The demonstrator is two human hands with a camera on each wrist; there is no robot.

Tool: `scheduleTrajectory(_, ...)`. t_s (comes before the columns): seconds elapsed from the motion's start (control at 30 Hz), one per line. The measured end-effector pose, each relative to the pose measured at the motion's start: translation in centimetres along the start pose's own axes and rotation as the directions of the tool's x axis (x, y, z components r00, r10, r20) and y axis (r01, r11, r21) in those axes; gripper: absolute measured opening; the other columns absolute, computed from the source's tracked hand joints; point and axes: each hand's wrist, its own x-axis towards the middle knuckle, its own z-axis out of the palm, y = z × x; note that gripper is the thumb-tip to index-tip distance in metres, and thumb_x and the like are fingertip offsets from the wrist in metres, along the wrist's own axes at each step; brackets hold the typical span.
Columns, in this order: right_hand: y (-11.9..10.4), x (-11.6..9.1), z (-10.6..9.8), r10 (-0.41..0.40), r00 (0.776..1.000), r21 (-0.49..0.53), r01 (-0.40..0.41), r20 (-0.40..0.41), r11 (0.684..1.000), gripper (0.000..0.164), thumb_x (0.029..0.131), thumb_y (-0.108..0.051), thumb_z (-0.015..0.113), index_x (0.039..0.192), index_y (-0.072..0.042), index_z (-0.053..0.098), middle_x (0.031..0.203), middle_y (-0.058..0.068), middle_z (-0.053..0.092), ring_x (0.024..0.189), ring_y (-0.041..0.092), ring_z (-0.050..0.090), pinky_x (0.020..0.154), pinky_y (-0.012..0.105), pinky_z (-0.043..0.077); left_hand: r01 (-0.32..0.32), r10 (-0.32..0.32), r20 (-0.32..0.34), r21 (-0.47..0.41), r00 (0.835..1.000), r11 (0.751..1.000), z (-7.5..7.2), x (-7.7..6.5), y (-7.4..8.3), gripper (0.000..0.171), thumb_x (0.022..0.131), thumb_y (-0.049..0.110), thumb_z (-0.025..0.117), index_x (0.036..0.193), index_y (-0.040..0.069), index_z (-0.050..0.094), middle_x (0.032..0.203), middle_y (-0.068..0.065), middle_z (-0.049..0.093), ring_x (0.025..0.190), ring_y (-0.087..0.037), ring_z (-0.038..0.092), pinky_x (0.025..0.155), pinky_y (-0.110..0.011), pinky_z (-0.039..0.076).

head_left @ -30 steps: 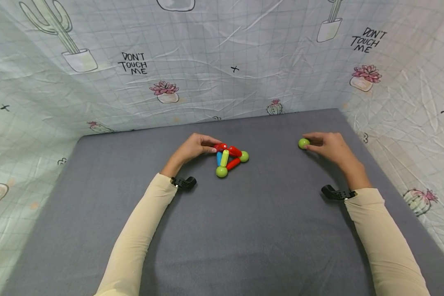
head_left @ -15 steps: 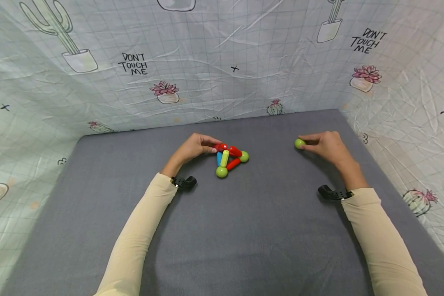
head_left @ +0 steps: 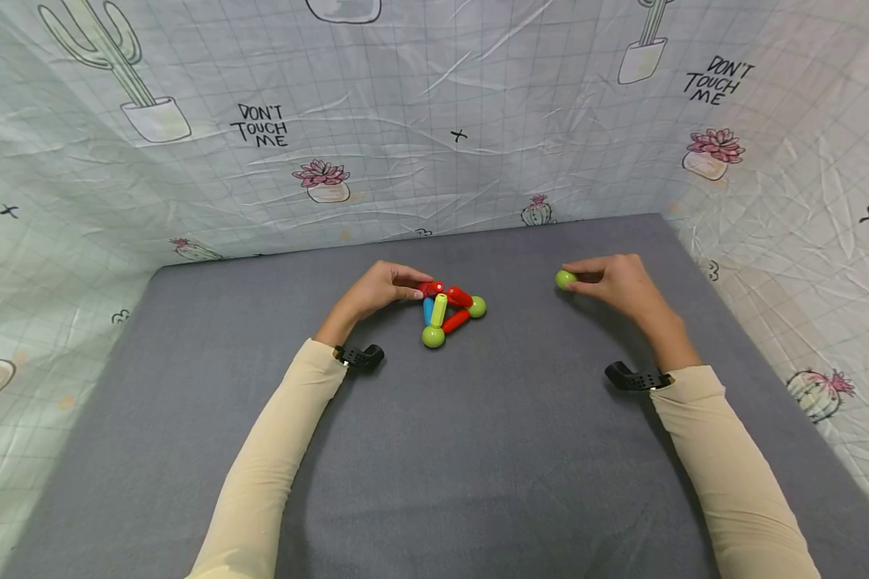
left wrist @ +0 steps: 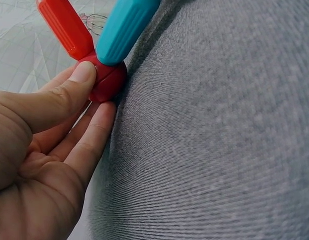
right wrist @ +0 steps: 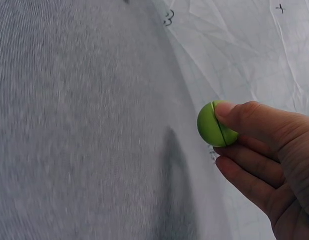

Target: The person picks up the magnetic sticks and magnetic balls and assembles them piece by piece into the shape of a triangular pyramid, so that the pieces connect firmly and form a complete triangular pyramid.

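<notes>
On the grey tabletop stands a small frame of coloured rods and balls. Its left corner is a red ball [left wrist: 108, 82], which my left hand [head_left: 376, 291] pinches between thumb and fingers. From that ball rise a red rod [left wrist: 67, 27] and a blue rod [left wrist: 127, 30]. A yellow-green rod [head_left: 439, 310] leans up from the green ball [head_left: 433, 336] at the front corner; a second green ball [head_left: 477, 306] forms the right corner, joined to the front one by a red rod [head_left: 455, 321]. To the right, my right hand [head_left: 623, 288] pinches a loose green ball [right wrist: 212, 125] above the table.
The grey cloth-covered table [head_left: 507, 450] ends at the back and right against a hanging sheet [head_left: 405, 96] printed with cacti and lettering. Each wrist wears a black band [head_left: 360, 358] with a camera mount.
My right hand has moved left with the green ball, closer to the frame. My left hand and the rod frame have stayed in place.
</notes>
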Motion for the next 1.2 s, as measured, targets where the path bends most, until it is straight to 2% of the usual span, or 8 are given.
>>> scheduleTrajectory(0.17, -0.8, 0.6, 0.6, 0.002, 1.0, 0.031, -0.002, 0.005, 1.0, 0.032, 0.086, -0.021, 0.084, 0.116, -0.011, 0.078, 0.107, 0.014, 0.076, 0.096, 0.031, 0.074, 0.081, 0.05, 0.057, 0.015, -0.015, 0.009, -0.026, 1.0, 1.0, 0.0, 0.0, -0.1, 0.031, 0.091, 0.005, 0.076, 0.122, 0.005, 0.075, 0.119, -0.012, 0.074, 0.105, -0.02, 0.064, 0.082, -0.026, 0.053)
scheduleTrajectory(0.4, -1.9, 0.8, 1.1, -0.023, 1.0, 0.053, 0.022, 0.006, 0.998, 0.031, 0.086, -0.02, 0.084, 0.115, -0.01, 0.079, 0.108, 0.013, 0.076, 0.093, 0.028, 0.075, 0.078, 0.048, 0.059, 0.005, -0.003, 0.04, -0.061, 0.999, 0.998, -0.1, 0.0, -0.2, 0.031, 0.092, 0.004, 0.074, 0.124, 0.002, 0.072, 0.12, -0.013, 0.072, 0.105, -0.019, 0.067, 0.086, -0.028, 0.054)
scheduleTrajectory(0.73, -3.7, 1.2, 1.3, -0.044, 0.999, 0.073, 0.043, 0.021, 0.996, 0.032, 0.085, -0.021, 0.085, 0.115, -0.012, 0.079, 0.107, 0.009, 0.077, 0.094, 0.026, 0.075, 0.078, 0.046, 0.059, -0.006, 0.013, 0.031, -0.217, 0.999, 0.976, 0.1, 0.3, -0.4, 0.024, 0.089, -0.011, 0.071, 0.112, -0.009, 0.065, 0.115, -0.018, 0.07, 0.103, -0.018, 0.066, 0.085, -0.026, 0.057)
scheduleTrajectory(1.03, -5.7, 1.7, 1.6, -0.114, 0.993, 0.115, 0.11, 0.028, 0.987, 0.032, 0.084, -0.017, 0.086, 0.114, -0.012, 0.08, 0.106, 0.007, 0.078, 0.092, 0.024, 0.075, 0.075, 0.037, 0.059, 0.012, -0.01, 0.01, -0.248, 1.0, 0.969, 0.1, 0.4, -0.7, 0.026, 0.087, -0.008, 0.075, 0.112, -0.008, 0.069, 0.113, -0.015, 0.072, 0.102, -0.019, 0.067, 0.084, -0.028, 0.058)
scheduleTrajectory(1.2, -6.8, 1.8, 1.7, -0.145, 0.987, 0.148, 0.135, 0.063, 0.98, 0.033, 0.084, -0.016, 0.085, 0.116, -0.011, 0.079, 0.11, 0.008, 0.077, 0.093, 0.023, 0.075, 0.077, 0.039, 0.06, 0.006, -0.006, -0.002, -0.239, 1.0, 0.971, 0.2, 0.2, -0.7, 0.027, 0.087, -0.006, 0.076, 0.113, -0.007, 0.069, 0.113, -0.016, 0.072, 0.103, -0.02, 0.068, 0.084, -0.028, 0.058)
